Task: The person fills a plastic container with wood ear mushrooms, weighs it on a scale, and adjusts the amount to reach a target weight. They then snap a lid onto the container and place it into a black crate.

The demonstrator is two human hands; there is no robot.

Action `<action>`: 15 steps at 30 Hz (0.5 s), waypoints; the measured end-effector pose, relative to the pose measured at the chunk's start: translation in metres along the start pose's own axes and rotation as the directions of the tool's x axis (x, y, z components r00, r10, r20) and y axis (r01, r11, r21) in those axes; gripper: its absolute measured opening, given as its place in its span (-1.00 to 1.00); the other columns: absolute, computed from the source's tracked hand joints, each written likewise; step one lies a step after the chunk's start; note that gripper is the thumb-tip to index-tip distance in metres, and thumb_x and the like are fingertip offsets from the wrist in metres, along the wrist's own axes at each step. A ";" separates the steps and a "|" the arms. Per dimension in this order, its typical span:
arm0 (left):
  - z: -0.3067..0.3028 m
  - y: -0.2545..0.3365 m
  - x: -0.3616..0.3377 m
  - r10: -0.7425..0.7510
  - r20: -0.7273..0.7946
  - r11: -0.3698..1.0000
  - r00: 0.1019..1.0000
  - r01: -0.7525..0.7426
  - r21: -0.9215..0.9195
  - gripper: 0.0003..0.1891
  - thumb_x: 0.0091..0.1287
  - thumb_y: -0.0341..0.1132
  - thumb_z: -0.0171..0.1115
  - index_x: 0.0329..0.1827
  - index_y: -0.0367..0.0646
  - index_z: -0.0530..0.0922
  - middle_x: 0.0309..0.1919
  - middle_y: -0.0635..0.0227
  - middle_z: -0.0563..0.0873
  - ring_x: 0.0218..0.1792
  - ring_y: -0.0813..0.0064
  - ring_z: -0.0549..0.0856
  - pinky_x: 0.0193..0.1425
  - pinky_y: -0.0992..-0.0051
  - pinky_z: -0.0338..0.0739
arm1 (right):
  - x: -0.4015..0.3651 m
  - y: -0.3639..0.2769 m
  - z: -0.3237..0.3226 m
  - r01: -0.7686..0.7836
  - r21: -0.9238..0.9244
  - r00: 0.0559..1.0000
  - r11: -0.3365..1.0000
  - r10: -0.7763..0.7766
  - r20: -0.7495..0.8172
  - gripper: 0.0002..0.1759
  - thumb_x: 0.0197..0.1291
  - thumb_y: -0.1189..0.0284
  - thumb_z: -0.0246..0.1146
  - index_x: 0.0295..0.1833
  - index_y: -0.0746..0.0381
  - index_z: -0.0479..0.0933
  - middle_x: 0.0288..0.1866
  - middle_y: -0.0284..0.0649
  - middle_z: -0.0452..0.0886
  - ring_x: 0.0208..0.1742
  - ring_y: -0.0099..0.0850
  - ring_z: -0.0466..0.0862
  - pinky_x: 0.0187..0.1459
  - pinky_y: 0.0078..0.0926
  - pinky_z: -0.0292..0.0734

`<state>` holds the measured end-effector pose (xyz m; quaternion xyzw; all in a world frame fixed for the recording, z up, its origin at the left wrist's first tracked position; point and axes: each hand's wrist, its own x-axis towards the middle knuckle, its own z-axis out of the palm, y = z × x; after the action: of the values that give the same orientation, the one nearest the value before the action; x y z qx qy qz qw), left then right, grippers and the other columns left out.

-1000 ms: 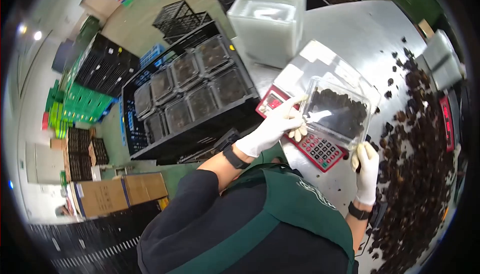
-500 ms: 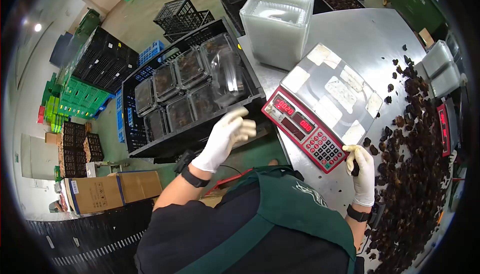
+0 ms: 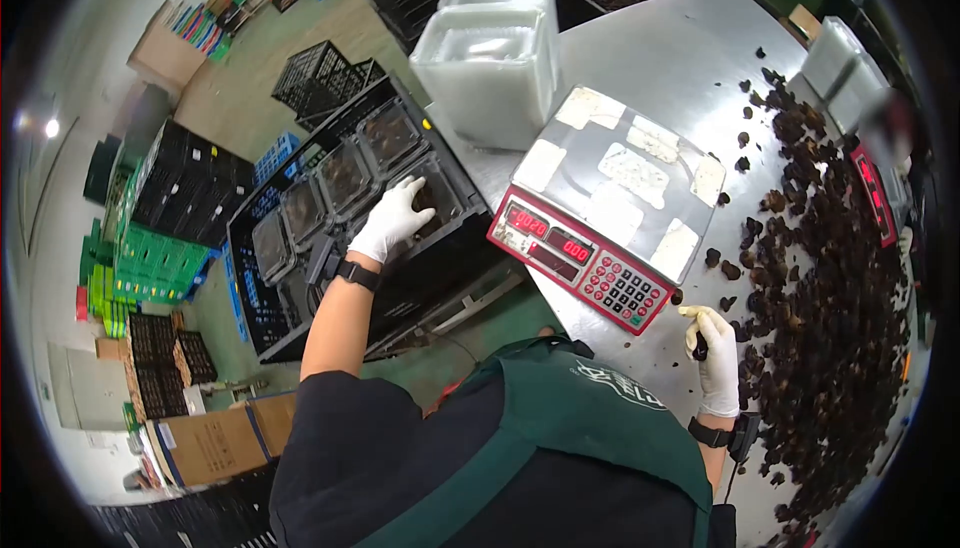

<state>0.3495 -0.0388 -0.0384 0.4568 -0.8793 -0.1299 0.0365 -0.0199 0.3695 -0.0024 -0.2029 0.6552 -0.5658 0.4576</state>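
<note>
Left hand (image 3: 393, 222): fingers loosely spread, gripping nothing, above the clear container (image 3: 446, 198) at the near right corner of the black crate (image 3: 478, 230). Container sits in the crate, right by the fingertips; can't tell if they touch its lid. Right hand (image 3: 714, 360): fingers curled in around a dark piece (image 3: 700, 347), just off the near corner of the scale (image 3: 632, 180), over the worktop (image 3: 650, 40). Dark pile (image 3: 822, 348) spread beside it.

The scale (image 3: 608, 210) shows "-0020" and "000".
</note>
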 end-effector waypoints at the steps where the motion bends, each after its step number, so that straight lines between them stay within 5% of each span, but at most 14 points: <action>1: -0.019 0.018 0.009 -0.030 -0.060 1.000 0.998 0.030 0.001 -0.46 0.25 -0.14 0.33 0.26 -0.21 0.57 0.26 0.01 0.59 0.28 0.04 0.57 0.39 0.27 0.44 | -0.003 0.003 -0.004 -0.007 0.011 1.000 1.000 0.007 -0.012 -0.67 0.49 0.35 0.06 0.00 0.36 0.64 -0.58 -0.44 0.45 -0.58 -0.69 0.34 -0.50 -0.69 0.20; 2: -0.043 0.037 0.020 -0.055 -0.120 0.998 0.991 0.055 -0.003 -0.54 0.26 -0.19 0.32 0.18 -0.23 0.60 0.16 0.04 0.66 0.22 0.06 0.61 0.33 0.28 0.49 | -0.006 0.005 -0.007 -0.013 0.023 1.000 1.000 0.014 -0.026 -0.68 0.49 0.36 0.06 -0.01 0.36 0.64 -0.57 -0.44 0.45 -0.57 -0.68 0.34 -0.49 -0.69 0.20; 3: -0.064 0.063 0.033 0.098 -0.415 0.990 0.905 -0.131 -0.053 -0.62 0.27 -0.33 0.31 0.14 -0.23 0.60 0.09 0.06 0.68 0.17 0.08 0.63 0.29 0.27 0.50 | -0.008 0.007 -0.010 0.002 0.034 1.000 0.999 -0.001 -0.028 -0.67 0.49 0.34 0.06 -0.01 0.36 0.64 -0.57 -0.44 0.44 -0.57 -0.68 0.35 -0.50 -0.69 0.20; 4: -0.085 0.094 0.043 0.208 -0.666 0.941 0.716 -0.333 -0.063 -0.68 0.28 -0.47 0.29 0.10 -0.24 0.61 0.03 0.09 0.69 0.13 0.10 0.64 0.25 0.27 0.52 | -0.010 0.008 -0.011 0.010 0.046 0.999 0.999 -0.007 -0.045 -0.66 0.49 0.33 0.06 -0.01 0.36 0.64 -0.56 -0.43 0.44 -0.57 -0.67 0.35 -0.50 -0.69 0.21; 5: -0.111 0.125 0.047 0.248 -0.689 0.937 0.681 -0.350 -0.009 -0.64 0.29 -0.46 0.30 0.17 -0.23 0.58 0.08 0.07 0.66 0.16 0.09 0.62 0.28 0.24 0.49 | -0.015 0.012 -0.014 0.013 0.059 0.997 0.998 -0.008 -0.081 -0.65 0.49 0.32 0.06 -0.01 0.37 0.64 -0.56 -0.43 0.43 -0.56 -0.67 0.35 -0.51 -0.69 0.21; 6: -0.127 0.149 0.056 0.405 -0.679 0.891 0.612 -0.431 0.144 -0.59 0.32 -0.45 0.28 0.25 -0.23 0.55 0.14 0.04 0.63 0.22 0.07 0.58 0.35 0.23 0.45 | -0.014 0.019 -0.018 0.037 0.090 0.996 0.995 -0.030 -0.078 -0.66 0.49 0.34 0.06 0.00 0.36 0.64 -0.53 -0.44 0.44 -0.53 -0.67 0.35 -0.47 -0.68 0.21; 7: -0.133 0.165 0.065 0.500 -0.592 0.848 0.633 -0.498 0.183 -0.57 0.35 -0.46 0.24 0.30 -0.22 0.53 0.19 0.03 0.63 0.24 0.06 0.58 0.40 0.24 0.42 | -0.016 0.018 -0.019 0.002 0.114 0.994 0.993 0.010 -0.106 -0.69 0.48 0.36 0.08 -0.01 0.35 0.65 -0.52 -0.45 0.44 -0.51 -0.67 0.36 -0.45 -0.66 0.23; 9: -0.126 0.167 0.093 0.537 -0.335 0.803 0.774 -0.591 -0.076 -0.57 0.38 -0.48 0.16 0.33 -0.25 0.52 0.19 0.04 0.66 0.17 0.22 0.65 0.34 0.32 0.48 | -0.018 0.026 -0.024 0.002 0.128 0.995 0.992 0.011 -0.099 -0.72 0.47 0.38 0.12 -0.02 0.33 0.67 -0.52 -0.46 0.45 -0.49 -0.68 0.39 -0.42 -0.65 0.28; 10: -0.127 0.171 0.102 0.380 -0.137 0.905 0.915 -0.399 -0.148 -0.60 0.42 -0.47 0.14 0.31 -0.36 0.51 0.19 0.08 0.68 0.20 0.33 0.63 0.34 0.39 0.45 | -0.020 0.031 -0.026 -0.013 0.107 0.990 0.994 0.028 -0.138 -0.71 0.47 0.38 0.10 -0.02 0.32 0.67 -0.50 -0.44 0.49 -0.47 -0.67 0.42 -0.41 -0.66 0.31; 11: -0.108 0.120 0.144 0.411 -0.186 0.854 0.892 -0.448 -0.263 -0.65 0.41 -0.46 0.17 0.23 -0.36 0.57 0.04 0.11 0.75 0.06 0.40 0.69 0.20 0.43 0.53 | -0.024 0.032 -0.029 -0.013 0.108 0.991 0.994 0.028 -0.133 -0.71 0.47 0.38 0.10 -0.01 0.33 0.67 -0.49 -0.43 0.51 -0.46 -0.67 0.44 -0.40 -0.66 0.32; 12: -0.115 0.135 0.143 0.382 -0.221 0.907 0.898 -0.410 -0.100 -0.79 0.38 -0.49 0.21 0.02 -0.37 0.65 -0.22 0.17 0.77 -0.22 0.53 0.68 -0.03 0.47 0.58 | -0.028 0.035 -0.033 -0.009 0.105 0.993 0.994 0.020 -0.112 -0.71 0.46 0.39 0.10 -0.01 0.34 0.67 -0.48 -0.42 0.53 -0.45 -0.67 0.46 -0.39 -0.66 0.33; 15: -0.131 0.123 0.163 0.448 -0.134 0.887 0.884 -0.458 -0.055 -0.88 0.33 -0.47 0.33 -0.16 -0.35 0.67 -0.38 0.21 0.74 -0.31 0.55 0.66 -0.11 0.47 0.57 | -0.037 0.063 -0.042 0.061 0.183 0.991 0.981 -0.039 -0.126 -0.71 0.44 0.39 0.13 0.01 0.36 0.67 -0.48 -0.39 0.55 -0.47 -0.66 0.47 -0.41 -0.66 0.34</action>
<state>0.1814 -0.1296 0.1116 0.2435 -0.9516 -0.1281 0.1371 -0.0207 0.4392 -0.0501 -0.1409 0.6207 -0.6472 0.4195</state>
